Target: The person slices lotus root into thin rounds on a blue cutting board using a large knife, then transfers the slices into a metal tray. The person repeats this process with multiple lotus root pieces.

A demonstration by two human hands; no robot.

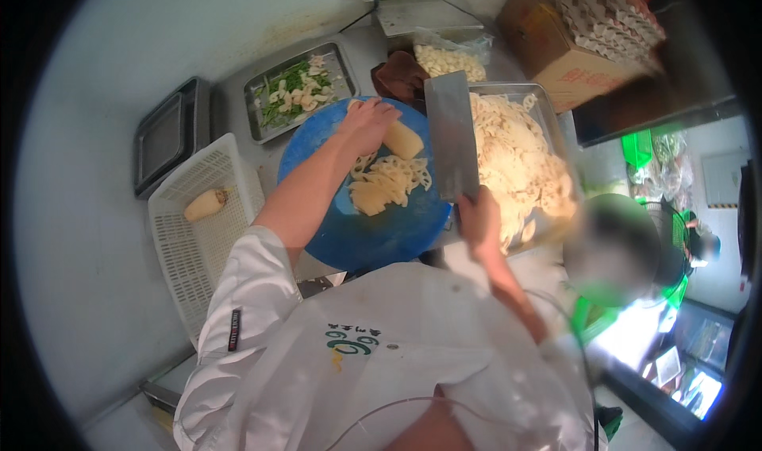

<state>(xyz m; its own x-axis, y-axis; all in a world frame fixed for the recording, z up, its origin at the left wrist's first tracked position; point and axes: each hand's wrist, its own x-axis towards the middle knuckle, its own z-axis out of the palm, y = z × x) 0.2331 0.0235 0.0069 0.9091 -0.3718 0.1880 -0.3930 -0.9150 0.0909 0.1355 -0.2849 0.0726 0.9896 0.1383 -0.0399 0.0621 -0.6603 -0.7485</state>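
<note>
Head view first: we see the fingers [379, 116] of our left hand [367, 125] bent down and pressed together on the uncut piece of lotus root [404, 140], pinning its end to the round blue cutting board [357, 229]. The right hand [479, 222] has its fingers wrapped tight around the handle of a cleaver [451, 133], whose broad grey blade stands raised above the board's right edge, just beside the lotus root and not touching it. Below the held piece, a loose heap of lotus slices [387, 183] lies on the board, the holed rounds overlapping one another.

Right of the board and touching its edge sits a deep steel tray [548, 109], piled with many more pale slices [516, 161]. Behind the board, a flat metal tray [343, 62] carries green stalks mixed with pale pieces, and next to it lies a brown cloth [401, 78]. A clear bag of peeled garlic cloves [451, 58] rests behind the cleaver. To the left, a white plastic basket [182, 260] holds a single unpeeled lotus root section [205, 205], and a dark tray [167, 137] lies beyond it on the grey surface [79, 213]. A cardboard box [556, 46] under stacked egg trays stands at the far right
</note>
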